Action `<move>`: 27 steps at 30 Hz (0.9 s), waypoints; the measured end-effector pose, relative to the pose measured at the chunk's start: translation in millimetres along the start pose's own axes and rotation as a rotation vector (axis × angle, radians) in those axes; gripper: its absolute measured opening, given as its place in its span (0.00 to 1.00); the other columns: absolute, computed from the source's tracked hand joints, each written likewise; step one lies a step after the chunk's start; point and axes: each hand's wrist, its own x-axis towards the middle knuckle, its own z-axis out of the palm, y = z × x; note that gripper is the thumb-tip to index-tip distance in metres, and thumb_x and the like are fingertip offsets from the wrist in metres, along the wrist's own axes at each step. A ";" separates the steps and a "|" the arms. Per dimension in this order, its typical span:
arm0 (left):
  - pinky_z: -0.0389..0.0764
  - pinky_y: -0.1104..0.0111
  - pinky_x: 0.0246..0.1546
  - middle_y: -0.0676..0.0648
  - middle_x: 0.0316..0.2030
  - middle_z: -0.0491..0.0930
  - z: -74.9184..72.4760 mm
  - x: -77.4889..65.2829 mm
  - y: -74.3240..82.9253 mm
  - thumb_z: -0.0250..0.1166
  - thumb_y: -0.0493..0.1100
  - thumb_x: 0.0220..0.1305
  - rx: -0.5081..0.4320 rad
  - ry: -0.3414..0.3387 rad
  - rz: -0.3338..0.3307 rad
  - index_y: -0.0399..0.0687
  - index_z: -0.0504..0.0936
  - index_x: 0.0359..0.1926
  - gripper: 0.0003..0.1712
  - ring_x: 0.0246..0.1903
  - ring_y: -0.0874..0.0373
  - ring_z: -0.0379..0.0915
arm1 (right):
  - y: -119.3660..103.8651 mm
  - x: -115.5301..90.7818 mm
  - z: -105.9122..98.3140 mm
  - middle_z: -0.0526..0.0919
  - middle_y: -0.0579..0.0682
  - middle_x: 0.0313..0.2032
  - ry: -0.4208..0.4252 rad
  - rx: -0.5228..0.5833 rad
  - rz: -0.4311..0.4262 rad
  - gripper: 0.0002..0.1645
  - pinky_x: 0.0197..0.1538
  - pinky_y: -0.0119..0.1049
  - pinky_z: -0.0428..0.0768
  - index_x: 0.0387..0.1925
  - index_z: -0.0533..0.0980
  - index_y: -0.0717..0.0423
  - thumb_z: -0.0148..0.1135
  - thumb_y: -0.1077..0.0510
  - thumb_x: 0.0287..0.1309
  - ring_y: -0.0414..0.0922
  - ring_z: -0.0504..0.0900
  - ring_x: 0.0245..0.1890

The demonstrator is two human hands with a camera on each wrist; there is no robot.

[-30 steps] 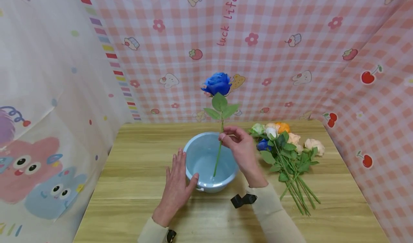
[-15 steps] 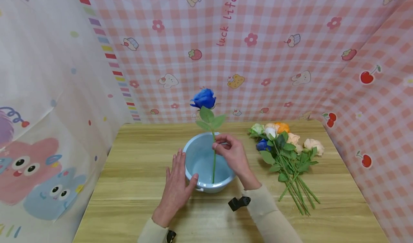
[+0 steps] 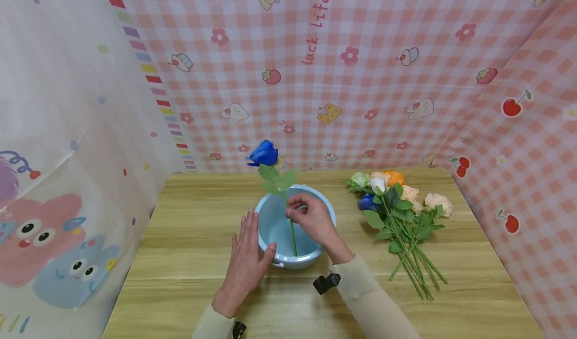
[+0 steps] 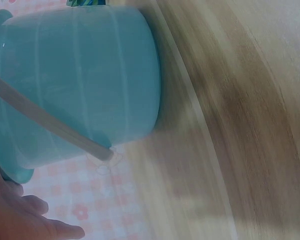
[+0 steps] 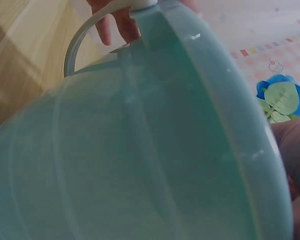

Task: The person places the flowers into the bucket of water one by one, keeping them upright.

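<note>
A light blue plastic bucket (image 3: 288, 263) stands upright on the table. My right hand (image 3: 313, 221) pinches the green stem of a blue rose (image 3: 264, 153) above the bucket's opening. The rose leans left, its head well above the rim and its stem's lower end inside the bucket. My left hand (image 3: 248, 256) lies against the bucket's left rim with fingers extended. In the left wrist view the bucket's ribbed wall (image 4: 75, 75) and handle (image 4: 55, 127) appear. The right wrist view shows the rim close up, with the blue flower (image 5: 282, 97) beyond it.
A loose pile of flowers lies to the right, with peach blooms (image 3: 439, 205), an orange bloom (image 3: 395, 178), a white one (image 3: 378, 185) and another blue rose (image 3: 367, 202). Their stems (image 3: 414, 271) point toward the front. Patterned cloth (image 3: 351, 88) hangs behind the wooden table (image 3: 189, 219).
My right hand has moved left and down with the blue rose, whose head now tilts further left and sits lower. The left hand stays on the bucket's rim.
</note>
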 end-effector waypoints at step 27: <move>0.52 0.25 0.67 0.44 0.83 0.41 0.6 -0.8 -1.7 0.56 0.59 0.75 -0.012 0.001 0.012 0.39 0.49 0.82 0.47 0.80 0.37 0.39 | 3.8 23.7 3.3 0.84 0.49 0.34 -0.195 -0.196 0.157 0.10 0.37 0.34 0.81 0.44 0.83 0.59 0.70 0.63 0.61 0.41 0.84 0.32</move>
